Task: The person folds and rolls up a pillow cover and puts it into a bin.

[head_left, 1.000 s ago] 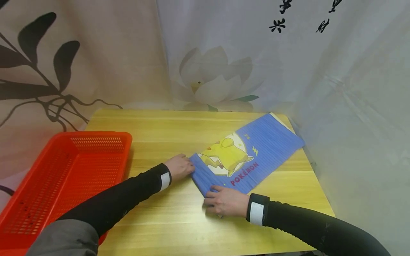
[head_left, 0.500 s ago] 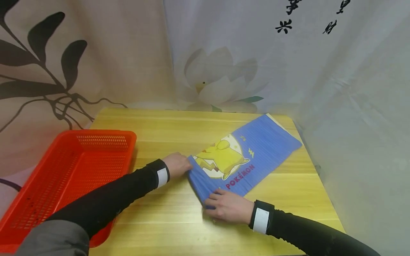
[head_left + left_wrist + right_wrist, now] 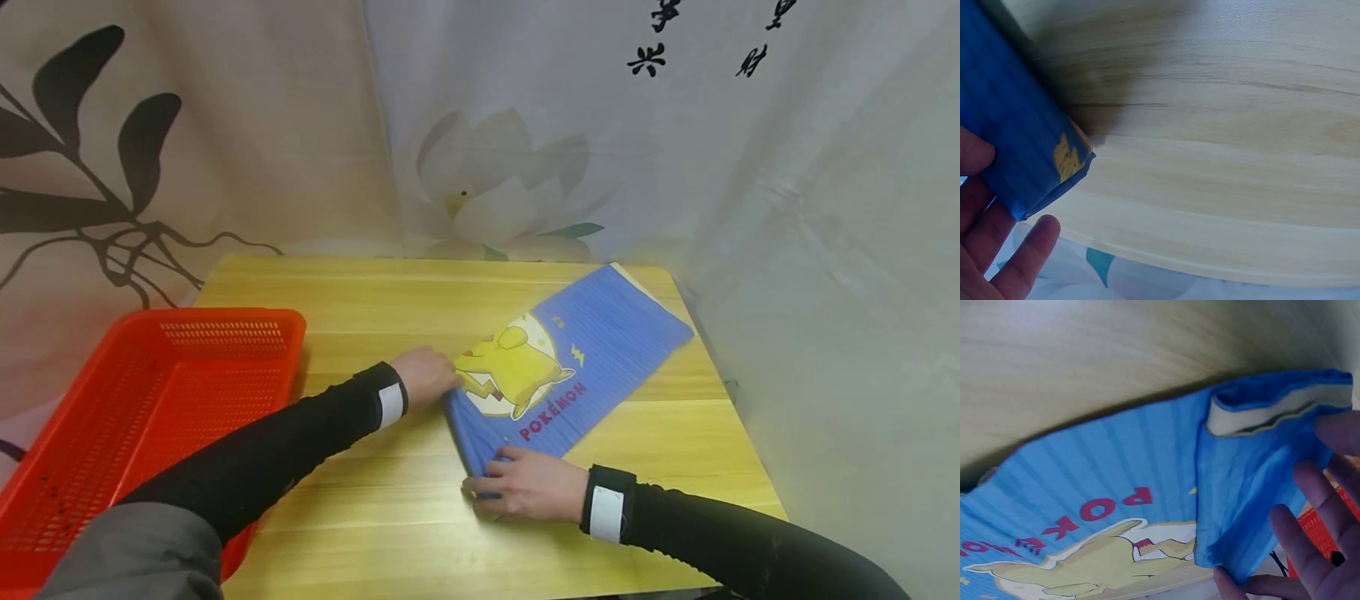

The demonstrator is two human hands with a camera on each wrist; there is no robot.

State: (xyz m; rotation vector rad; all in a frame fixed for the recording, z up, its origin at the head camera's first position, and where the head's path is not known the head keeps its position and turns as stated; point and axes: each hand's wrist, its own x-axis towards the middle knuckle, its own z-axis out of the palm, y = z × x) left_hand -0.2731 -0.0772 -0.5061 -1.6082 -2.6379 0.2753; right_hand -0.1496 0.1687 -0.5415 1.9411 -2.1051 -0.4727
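A blue ribbed cloth (image 3: 600,350), printed with a yellow cartoon figure and the word POKÉMON, lies slantwise on the table. Its near-left end is turned up into a fold. At the upper corner of that end my left hand (image 3: 425,377) pinches the cloth; in the left wrist view the thumb lies on the blue fold (image 3: 1016,131) with the fingers underneath. My right hand (image 3: 528,485) grips the lower corner. The right wrist view shows the folded end (image 3: 1254,475) with a beige-trimmed opening, its fingers curled against the fabric.
A red perforated plastic basket (image 3: 294,358) stands at the left, overlapping the table edge. Around the cloth is the yellow wood-grain table (image 3: 352,292). A printed curtain (image 3: 525,50) hangs behind and to the right.
The cloth has shifted slightly left across the table, and its near-left end is folded over closer to the printed figure. Both hands have stayed at that end.
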